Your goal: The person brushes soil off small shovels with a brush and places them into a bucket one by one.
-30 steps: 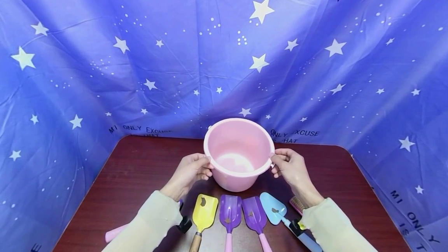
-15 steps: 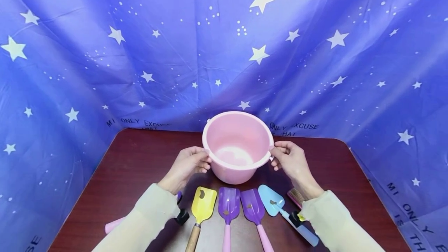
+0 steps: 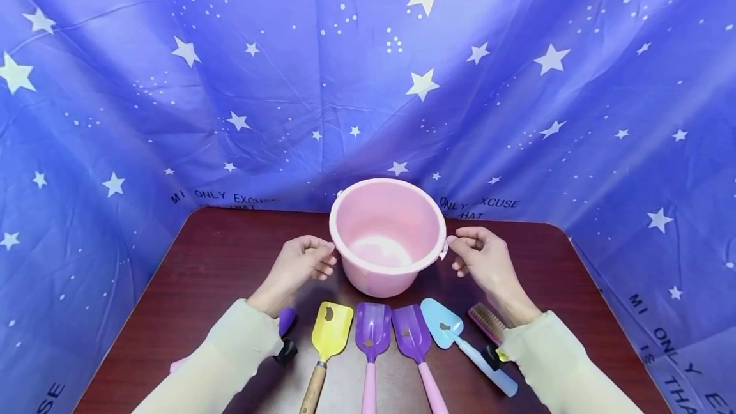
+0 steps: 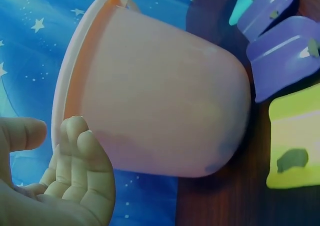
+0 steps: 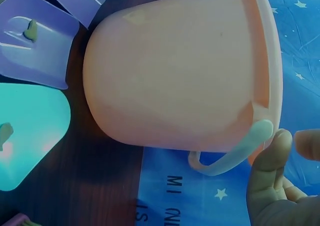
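A pink bucket [image 3: 379, 281] stands upright on the table at the middle of the head view. To its left is my left hand [image 3: 296, 267], with thumb and fingers parted and holding nothing. In the left wrist view that hand's fingertips [image 4: 77, 125] overlap the bucket's rim. My right hand [image 3: 485, 268] hovers by the bucket's right side, close to the white bucket handle [image 5: 235, 153]. A gap shows between its thumb and fingers in the right wrist view, with nothing between them. The inside of the bucket holds nothing visible.
In front of the bucket lie a yellow shovel [image 3: 332, 329], two purple shovels [image 3: 372, 329] with pink handles, a light blue trowel [image 3: 441, 324] and a pink brush [image 3: 485, 321]. A purple item [image 3: 286, 319] is partly behind the left sleeve. A starry blue curtain [image 3: 345, 82] surrounds the table.
Both hands have let go of the bucket's rim and moved slightly outward, left hand to the left and right hand to the right. The head view has tilted down a little.
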`<state>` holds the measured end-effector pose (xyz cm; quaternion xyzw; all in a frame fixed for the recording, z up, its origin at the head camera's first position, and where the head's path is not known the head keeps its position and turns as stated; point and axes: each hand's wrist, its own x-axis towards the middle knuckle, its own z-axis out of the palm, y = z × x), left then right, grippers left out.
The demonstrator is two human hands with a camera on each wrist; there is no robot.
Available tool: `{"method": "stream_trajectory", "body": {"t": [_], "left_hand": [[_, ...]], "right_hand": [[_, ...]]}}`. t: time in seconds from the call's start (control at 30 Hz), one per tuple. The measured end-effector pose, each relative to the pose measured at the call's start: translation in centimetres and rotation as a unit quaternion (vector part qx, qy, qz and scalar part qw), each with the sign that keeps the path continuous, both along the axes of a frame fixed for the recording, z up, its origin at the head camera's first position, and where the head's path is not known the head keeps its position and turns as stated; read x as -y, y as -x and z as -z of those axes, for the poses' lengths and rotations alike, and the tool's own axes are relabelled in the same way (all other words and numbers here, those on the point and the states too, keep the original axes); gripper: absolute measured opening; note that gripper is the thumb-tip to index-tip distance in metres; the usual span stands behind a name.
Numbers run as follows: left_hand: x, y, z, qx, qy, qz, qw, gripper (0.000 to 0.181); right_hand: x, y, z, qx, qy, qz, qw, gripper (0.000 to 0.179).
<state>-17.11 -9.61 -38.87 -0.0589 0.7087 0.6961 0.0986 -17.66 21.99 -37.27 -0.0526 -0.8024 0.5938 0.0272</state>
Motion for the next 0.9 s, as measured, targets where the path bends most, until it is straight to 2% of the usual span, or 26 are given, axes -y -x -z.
{"method": "stream_trajectory", "body": {"t": [0.3, 0.53, 0.73, 0.9], "left_hand": [[1.3, -0.8, -0.3, -0.026, 0.052, 0.005, 0.9983, 0.014], [2.6, -1.7, 0.6, -0.034, 0.09, 0.017, 0.9952, 0.014], [3.8, -2.6, 1.5, -0.056, 0.157, 0.035, 0.9854, 0.01], [4.7, -3.4, 1.9, -0.065, 0.192, 0.041, 0.9784, 0.011]], "right_hand": [[-0.8, -0.9, -0.2, 0.006, -0.057, -0.014, 0.9982, 0.04], [-1.7, -1.7, 0.3, 0.012, -0.09, -0.025, 0.9956, 0.038], [-2.4, -2.4, 0.8, 0.011, -0.109, -0.024, 0.9937, 0.035], [-3.0, -2.8, 1.1, 0.012, -0.124, -0.022, 0.992, 0.033]]}}
